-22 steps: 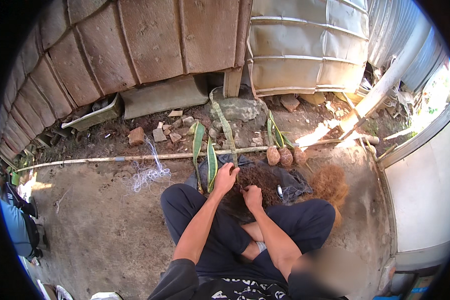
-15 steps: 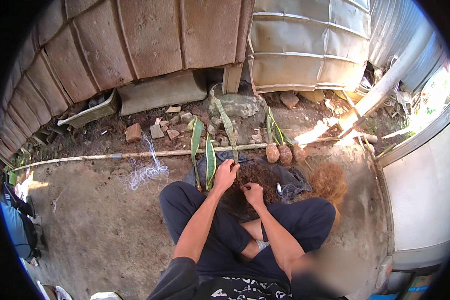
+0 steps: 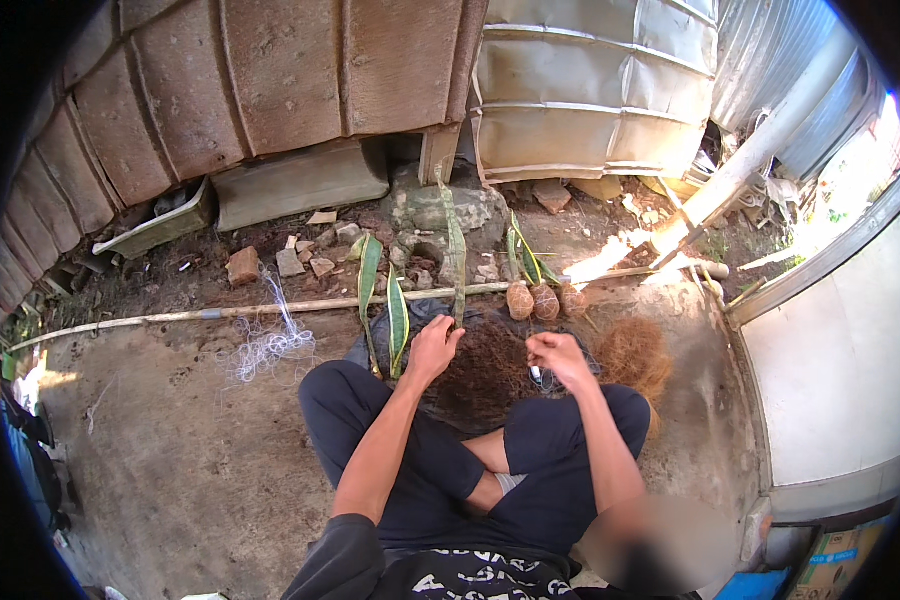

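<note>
My left hand (image 3: 436, 347) is closed around the base of a long, mottled snake plant leaf (image 3: 453, 250), which stands upright. To its right, my right hand (image 3: 560, 360) is raised with fingers pinched together; whatever they hold is too small to make out. Beneath both hands lies a heap of dark brown soil (image 3: 485, 365) on a black plastic sheet (image 3: 370, 345). A small white object (image 3: 536, 374) shows just below my right hand. Two yellow-edged snake plant leaves, one taller (image 3: 368, 285) and one shorter (image 3: 398, 325), stand left of my left hand.
Three fibre-wrapped balls (image 3: 545, 303), with leaves rising from them, sit beyond my right hand. Brown coconut fibre (image 3: 632, 360) is piled at the right. Tangled white string (image 3: 270, 345) lies left. A bamboo pole (image 3: 150, 318) crosses the ground ahead, with broken bricks (image 3: 242, 267) behind it.
My right hand has moved right and away from my left hand, lifting off the soil. My left hand keeps its hold on the leaf. The whole view has shifted slightly.
</note>
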Tool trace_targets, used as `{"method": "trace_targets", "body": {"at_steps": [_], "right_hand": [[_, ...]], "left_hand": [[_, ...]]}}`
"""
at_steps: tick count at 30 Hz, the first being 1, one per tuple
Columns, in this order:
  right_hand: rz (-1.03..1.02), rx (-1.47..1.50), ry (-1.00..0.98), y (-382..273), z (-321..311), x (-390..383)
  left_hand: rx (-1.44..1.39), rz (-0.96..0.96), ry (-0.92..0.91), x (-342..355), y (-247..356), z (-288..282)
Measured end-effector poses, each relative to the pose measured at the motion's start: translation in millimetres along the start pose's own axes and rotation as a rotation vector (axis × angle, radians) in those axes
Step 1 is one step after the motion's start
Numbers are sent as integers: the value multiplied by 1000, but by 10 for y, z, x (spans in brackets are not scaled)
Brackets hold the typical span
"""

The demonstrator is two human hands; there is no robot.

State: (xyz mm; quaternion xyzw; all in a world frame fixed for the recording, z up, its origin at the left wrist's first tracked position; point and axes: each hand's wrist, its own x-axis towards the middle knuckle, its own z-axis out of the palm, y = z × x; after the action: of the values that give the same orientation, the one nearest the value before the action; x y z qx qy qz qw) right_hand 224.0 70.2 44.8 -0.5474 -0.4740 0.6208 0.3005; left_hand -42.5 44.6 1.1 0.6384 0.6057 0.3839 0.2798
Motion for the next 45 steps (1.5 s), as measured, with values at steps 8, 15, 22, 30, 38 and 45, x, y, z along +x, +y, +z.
{"method": "trace_targets", "body": {"at_steps": [8, 15, 22, 30, 38, 45], "right_hand": [[-69, -79, 91, -460, -928, -86], [-105, -114, 362, -164, -1425, -39], [-160, -192, 1085, 143, -1721, -107], [-61, -992, 593, 213, -1564, -144], [-273, -1209, 137, 123, -731, -131], [-125, -1189, -8, 632, -33, 88]], "left_hand": [[50, 106, -20, -78, 21, 7], [52, 71, -65, -100, 40, -20], [53, 107, -21, -128, -25, -27], [71, 83, -74, -194, 35, -122], [-37, 51, -48, -207, 98, -190], [16, 70, -46, -211, 63, -158]]}}
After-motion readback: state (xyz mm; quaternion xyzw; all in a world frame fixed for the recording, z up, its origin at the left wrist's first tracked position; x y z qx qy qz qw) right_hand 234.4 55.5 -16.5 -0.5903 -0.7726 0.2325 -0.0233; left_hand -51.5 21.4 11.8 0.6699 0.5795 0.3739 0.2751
